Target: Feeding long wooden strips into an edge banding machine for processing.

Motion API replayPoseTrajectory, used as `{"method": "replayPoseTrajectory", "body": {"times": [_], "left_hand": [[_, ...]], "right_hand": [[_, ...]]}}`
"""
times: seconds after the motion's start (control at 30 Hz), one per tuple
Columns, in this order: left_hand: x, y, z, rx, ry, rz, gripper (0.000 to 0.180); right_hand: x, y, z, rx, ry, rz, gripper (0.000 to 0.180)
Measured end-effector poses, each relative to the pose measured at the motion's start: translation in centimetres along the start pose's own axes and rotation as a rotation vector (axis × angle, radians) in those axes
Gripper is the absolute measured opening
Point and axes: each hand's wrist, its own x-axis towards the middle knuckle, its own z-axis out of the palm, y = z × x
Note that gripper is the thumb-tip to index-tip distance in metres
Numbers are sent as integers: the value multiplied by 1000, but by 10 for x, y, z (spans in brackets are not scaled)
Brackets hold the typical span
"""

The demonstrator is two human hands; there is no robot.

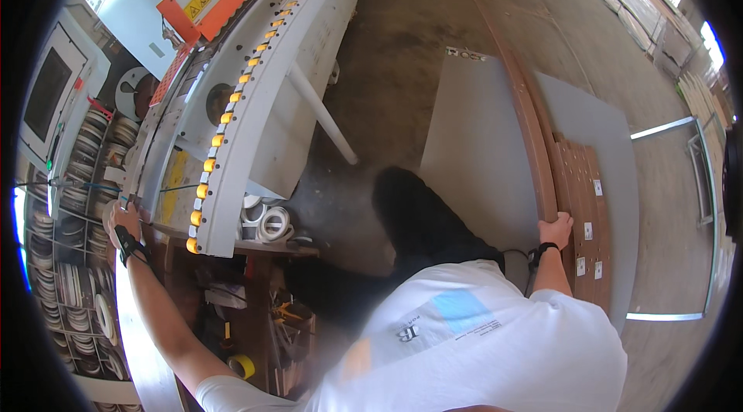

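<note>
My right hand (556,231) is closed over the near end of a long brown board (532,141) standing on edge. Beside that board lies a stack of shorter brown panels (588,214) with small white labels. My left hand (124,220) is stretched out to the near left corner of a long machine (255,114). Its fingers are curled at the machine's edge, and whatever they hold is too small to make out. A row of yellow rollers (227,118) runs along the machine's side. Under my left forearm is a long white surface (139,327).
Large grey sheets (480,125) lie beneath and beside the brown boards. Left stands a rack of coiled edge strips (77,288). White rolls (274,224) sit below the machine, near a slanted support leg (325,114). A shelf holds yellow tape (241,366). A metal frame (708,218) lies right.
</note>
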Motion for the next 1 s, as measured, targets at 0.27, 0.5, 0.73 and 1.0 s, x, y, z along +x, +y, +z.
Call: {"method": "replayPoseTrajectory", "body": {"times": [0.27, 0.5, 0.73, 1.0], "left_hand": [[-5, 13, -3, 17, 62, -11, 58], [-17, 12, -10, -103, 191, 46, 36], [-20, 40, -26, -248, 358, 169, 17], [-105, 130, -137, -544, 600, 566, 16]], "right_hand": [[27, -16, -92, -41, 202, -131, 51], [48, -43, -174, 11, 498, -287, 47], [63, -91, -249, 84, 802, -475, 50], [32, -159, -327, 293, 1131, -671, 43]]}}
